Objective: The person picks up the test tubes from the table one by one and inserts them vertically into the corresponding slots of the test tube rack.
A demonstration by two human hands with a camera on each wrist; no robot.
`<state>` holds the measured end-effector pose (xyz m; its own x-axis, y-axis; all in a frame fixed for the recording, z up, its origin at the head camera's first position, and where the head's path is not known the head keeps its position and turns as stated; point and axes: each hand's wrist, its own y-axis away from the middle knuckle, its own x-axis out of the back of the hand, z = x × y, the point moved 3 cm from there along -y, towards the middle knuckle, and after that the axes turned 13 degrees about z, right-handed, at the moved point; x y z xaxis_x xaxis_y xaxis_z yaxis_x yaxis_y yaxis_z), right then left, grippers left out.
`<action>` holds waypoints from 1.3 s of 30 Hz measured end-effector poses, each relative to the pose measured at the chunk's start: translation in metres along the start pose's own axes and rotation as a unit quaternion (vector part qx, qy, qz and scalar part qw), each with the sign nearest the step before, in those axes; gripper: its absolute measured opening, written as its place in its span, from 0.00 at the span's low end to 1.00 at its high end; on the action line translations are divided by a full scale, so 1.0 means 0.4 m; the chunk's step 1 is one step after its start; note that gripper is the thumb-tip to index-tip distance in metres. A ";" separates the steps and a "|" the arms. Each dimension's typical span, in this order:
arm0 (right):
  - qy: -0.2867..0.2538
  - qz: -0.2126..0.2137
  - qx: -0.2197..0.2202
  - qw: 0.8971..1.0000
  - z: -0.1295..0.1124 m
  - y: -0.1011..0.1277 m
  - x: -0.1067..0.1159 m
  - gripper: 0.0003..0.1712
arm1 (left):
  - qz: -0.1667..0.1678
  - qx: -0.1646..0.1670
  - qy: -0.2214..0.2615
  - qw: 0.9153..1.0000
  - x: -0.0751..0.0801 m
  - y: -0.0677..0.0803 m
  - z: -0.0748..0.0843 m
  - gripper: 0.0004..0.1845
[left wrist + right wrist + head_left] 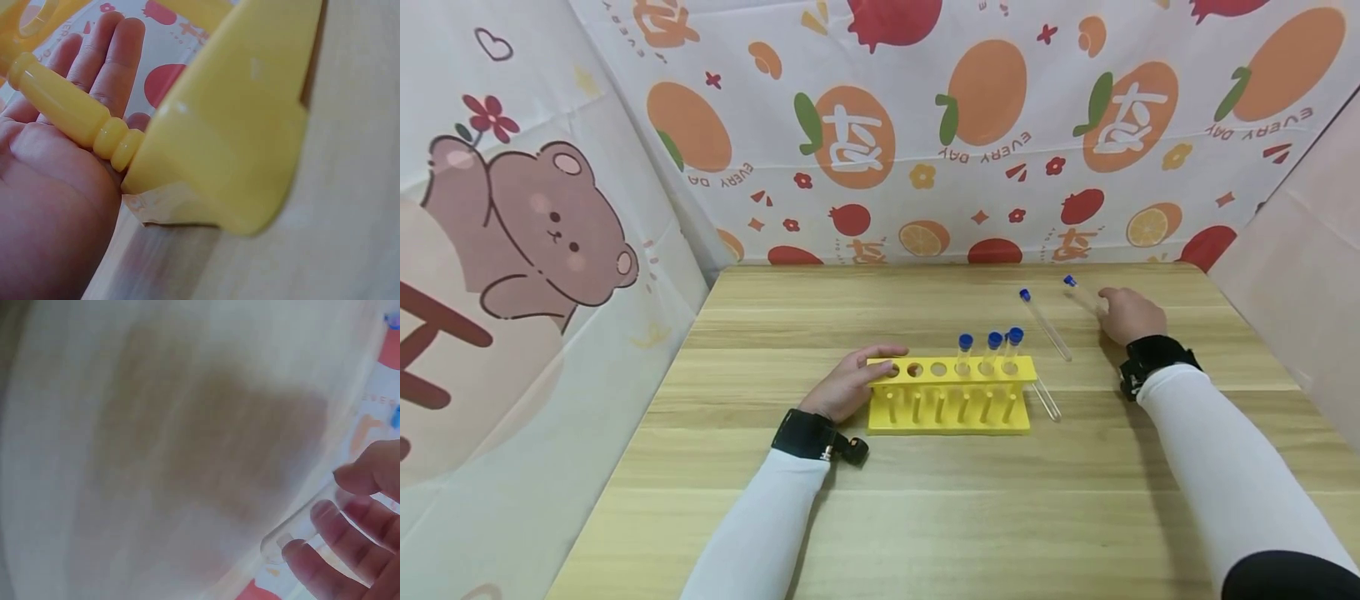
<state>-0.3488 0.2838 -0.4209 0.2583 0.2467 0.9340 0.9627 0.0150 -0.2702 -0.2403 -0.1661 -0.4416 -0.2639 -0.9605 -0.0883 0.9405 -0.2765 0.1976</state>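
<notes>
Six tubes (1045, 325), maybe; one rack (951, 392); two hands (850, 383).

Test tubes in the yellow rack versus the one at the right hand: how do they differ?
The racked tubes stand upright in the yellow rack, untouched; the far tube lies flat on the table with the right hand on it. The left hand rests on the rack. All are clear with blue caps.

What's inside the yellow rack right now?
The yellow rack holds three blue-capped tubes in its right-hand holes; three holes on the left are empty. The left hand rests on its left end, partly covering the first hole.
</notes>
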 end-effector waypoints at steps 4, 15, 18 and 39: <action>-0.040 0.032 -0.002 0.999 -0.008 -0.001 0.017 0.28 | 0.002 0.003 -0.001 1.000 -0.001 0.001 -0.001 0.27; -0.190 0.134 0.018 0.972 -0.144 0.004 0.113 0.42 | 0.002 -0.004 0.005 1.000 0.001 -0.001 -0.001 0.29; -0.235 0.163 0.027 0.958 -0.205 0.017 0.151 0.41 | 0.002 -0.004 0.003 1.000 0.002 -0.001 -0.003 0.29; -0.461 0.223 0.045 0.857 -0.426 0.120 0.256 0.25 | -0.005 -0.005 0.018 1.000 0.008 -0.009 -0.012 0.24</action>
<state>-0.2625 0.1446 -0.2984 0.3859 0.9083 0.1616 0.7632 -0.2159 -0.6090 -0.2435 -0.1678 -0.4475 -0.2647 -0.9561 -0.1258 0.9400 -0.2850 0.1875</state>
